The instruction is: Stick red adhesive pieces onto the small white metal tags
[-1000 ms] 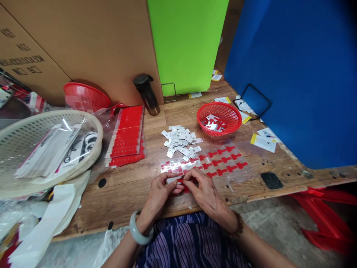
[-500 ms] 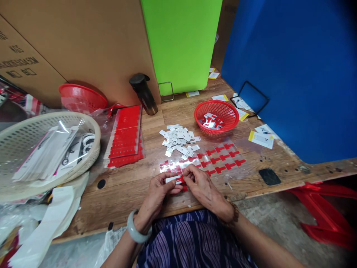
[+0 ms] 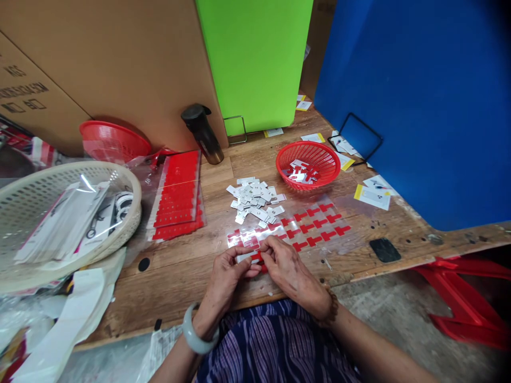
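Note:
Near the table's front edge, my left hand (image 3: 225, 274) pinches a small flat silver-white plate (image 3: 244, 258) between thumb and fingers. My right hand (image 3: 293, 271) is closed at the plate's right end, with its fingertips on a red sticker (image 3: 257, 257) that lies against the plate. Its thumb partly hides the contact. Under and beyond both hands lies a clear sheet with rows of T-shaped red stickers (image 3: 307, 230). A loose pile of similar silver plates (image 3: 255, 199) sits just past the sheet's left part.
A red basket (image 3: 329, 165) holds several plates with red on them. Stacked red sticker sheets (image 3: 179, 186) lie left of the pile, near a dark tumbler (image 3: 203, 133). A cream basket (image 3: 133, 207) of packaged cards stands far left. Green (image 3: 255, 64) and blue panels (image 3: 411, 106) rise behind.
The hands stay nearly in place, with the plate tilted slightly and the right fingers shifted a little at the red sticker. The whole view has moved slightly.

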Available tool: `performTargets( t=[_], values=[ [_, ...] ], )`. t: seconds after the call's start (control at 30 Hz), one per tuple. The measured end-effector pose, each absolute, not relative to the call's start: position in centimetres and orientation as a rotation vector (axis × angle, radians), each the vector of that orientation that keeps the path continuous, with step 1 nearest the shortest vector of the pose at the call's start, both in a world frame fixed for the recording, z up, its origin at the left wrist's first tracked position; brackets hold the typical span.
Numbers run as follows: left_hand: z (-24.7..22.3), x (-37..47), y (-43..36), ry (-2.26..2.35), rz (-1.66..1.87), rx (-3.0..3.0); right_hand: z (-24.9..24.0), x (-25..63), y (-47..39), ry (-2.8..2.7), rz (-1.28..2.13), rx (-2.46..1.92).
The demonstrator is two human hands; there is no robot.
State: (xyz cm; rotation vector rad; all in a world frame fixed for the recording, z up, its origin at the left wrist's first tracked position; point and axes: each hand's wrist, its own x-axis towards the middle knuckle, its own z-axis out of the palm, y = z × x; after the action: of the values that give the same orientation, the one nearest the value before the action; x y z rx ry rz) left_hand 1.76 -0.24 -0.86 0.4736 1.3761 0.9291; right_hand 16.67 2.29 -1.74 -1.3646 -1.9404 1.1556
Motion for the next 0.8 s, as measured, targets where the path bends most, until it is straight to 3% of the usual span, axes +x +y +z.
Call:
performTargets(
  t=[0.3, 0.5, 0.8],
  values=[
    [-1.4, 1.9, -0.3, 1.359, 0.947, 0.473, -1.1, 16.9, 1.6, -2.124, 0.957, -1.397],
    [-1.4, 1.5, -0.3, 1.369, 0.922, 0.417, -1.6, 17.6, 2.8, -1.950, 0.902, -1.460],
    [-1.0, 1.6, -0.3, 1.296, 0.910, 0.393, -2.2, 17.6, 3.5, -1.729, 1.581, -1.256]
  ],
)
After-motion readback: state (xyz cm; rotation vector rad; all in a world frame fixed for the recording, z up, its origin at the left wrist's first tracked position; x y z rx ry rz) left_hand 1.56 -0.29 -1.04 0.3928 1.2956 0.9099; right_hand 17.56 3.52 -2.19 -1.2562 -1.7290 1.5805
